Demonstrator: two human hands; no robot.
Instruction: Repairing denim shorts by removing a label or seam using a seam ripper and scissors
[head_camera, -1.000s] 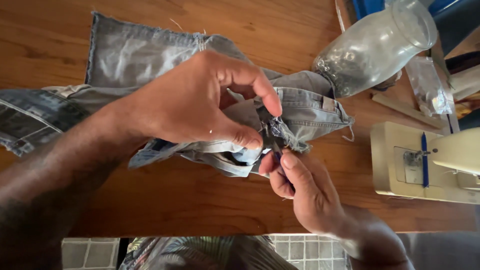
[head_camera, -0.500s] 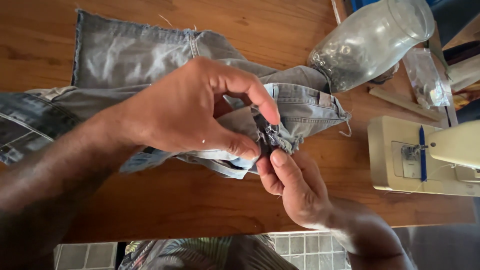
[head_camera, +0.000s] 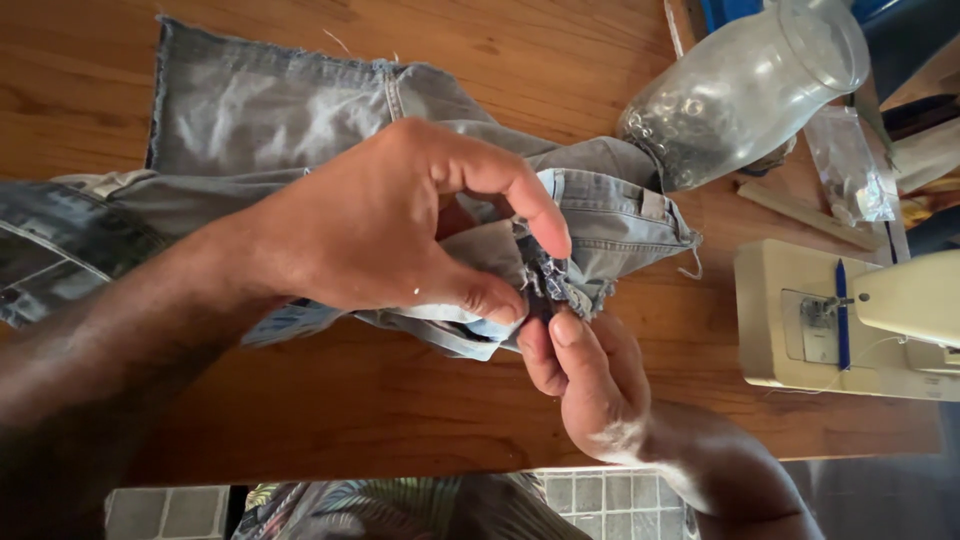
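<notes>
Fingers of the left hand (head_camera: 390, 225) are closed in a pinch, thumb and forefinger clamped on a bunched fold of the grey denim garment (head_camera: 300, 130); the right hand (head_camera: 585, 385) comes up from below with thumb and fingertips nipped shut on the frayed edge of the same fold. The two grips sit just beside each other, almost touching. The garment lies spread on the wooden table (head_camera: 330, 420), most of it flat behind the left hand, one end gathered and lifted between the hands. Judged by its drape, the cloth is soft and limp but thick at the seams, light enough to lift by a pinch, not slippery; the stitched hem and waistband offer the firmest hold, the frayed threads the weakest. A clear glass jar (head_camera: 745, 90) lies tilted near the cloth's far end, and a cream sewing machine (head_camera: 850, 320) stands to the right, apart.
</notes>
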